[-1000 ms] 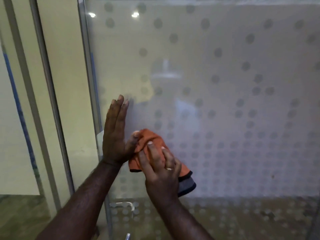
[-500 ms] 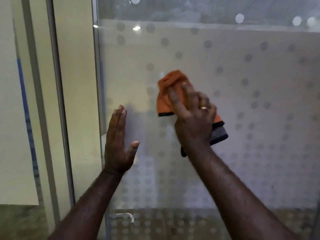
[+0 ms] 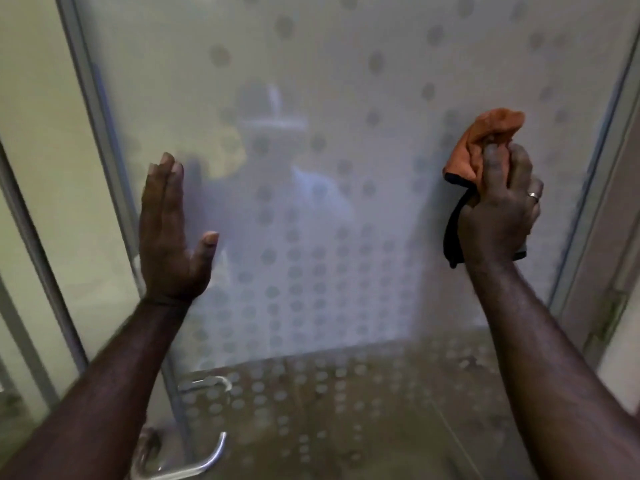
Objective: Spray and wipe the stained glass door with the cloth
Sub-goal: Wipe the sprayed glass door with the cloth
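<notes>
Left hand (image 3: 169, 233) lies flat, fingers straight, on the door (image 3: 346, 168) near its left edge; right hand (image 3: 502, 209) grips the cloth (image 3: 485, 143) near the door's right edge.

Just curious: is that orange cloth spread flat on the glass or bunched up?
Bunched up: the orange cloth is crumpled in the right hand, whose fingers curl around it.

The frosted glass door with a grey dot pattern (image 3: 346, 98) is showing a matt, smooth face that is faintly reflecting. The soft orange cloth with dark edging (image 3: 485, 140) at 2 o'clock is looking napped and crumpled. The curved metal door handle (image 3: 207, 455) at 7 o'clock is gleaming, brushed and smooth.
</notes>
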The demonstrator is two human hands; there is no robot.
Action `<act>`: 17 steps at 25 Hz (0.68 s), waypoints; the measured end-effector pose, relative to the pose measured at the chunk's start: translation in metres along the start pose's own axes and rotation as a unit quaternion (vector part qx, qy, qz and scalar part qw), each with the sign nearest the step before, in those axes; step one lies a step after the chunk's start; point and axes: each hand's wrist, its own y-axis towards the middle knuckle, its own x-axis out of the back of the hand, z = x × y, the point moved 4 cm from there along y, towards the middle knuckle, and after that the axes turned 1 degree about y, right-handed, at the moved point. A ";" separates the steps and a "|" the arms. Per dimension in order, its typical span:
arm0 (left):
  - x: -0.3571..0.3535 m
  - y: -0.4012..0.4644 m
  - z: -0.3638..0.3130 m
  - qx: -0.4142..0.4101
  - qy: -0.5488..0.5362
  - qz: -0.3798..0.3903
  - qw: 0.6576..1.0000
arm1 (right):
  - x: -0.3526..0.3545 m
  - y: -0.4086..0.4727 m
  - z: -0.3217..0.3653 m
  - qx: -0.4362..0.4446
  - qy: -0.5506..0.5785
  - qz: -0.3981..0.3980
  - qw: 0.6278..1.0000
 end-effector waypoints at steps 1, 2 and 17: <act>0.000 -0.002 -0.001 0.000 0.004 -0.005 1.000 | -0.001 -0.003 -0.016 0.001 -0.002 0.005 1.000; -0.001 -0.005 -0.003 0.004 0.005 -0.010 1.000 | -0.001 -0.006 -0.031 0.000 -0.001 0.008 1.000; -0.042 -0.039 -0.028 -0.010 -0.005 0.040 0.999 | -0.033 -0.157 -0.068 -0.226 0.132 -0.020 0.965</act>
